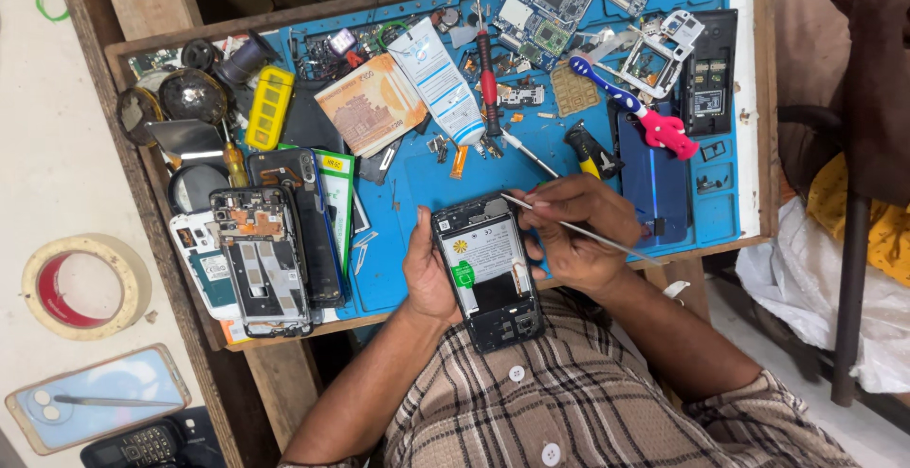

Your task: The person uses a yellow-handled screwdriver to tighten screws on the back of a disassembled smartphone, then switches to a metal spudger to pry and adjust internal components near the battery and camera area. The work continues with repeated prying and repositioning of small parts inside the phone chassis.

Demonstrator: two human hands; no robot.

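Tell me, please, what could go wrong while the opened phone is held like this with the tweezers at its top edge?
The metal tweezers in the right hand might slip and scratch parts inside the opened phone. The left hand holds that phone past the blue mat edge, so it could drop.

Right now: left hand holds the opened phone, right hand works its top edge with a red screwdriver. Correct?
Not quite. The right hand holds thin metal tweezers, not a red screwdriver; the red screwdriver lies on the blue mat. The left hand does hold the opened phone. Head view shows it.
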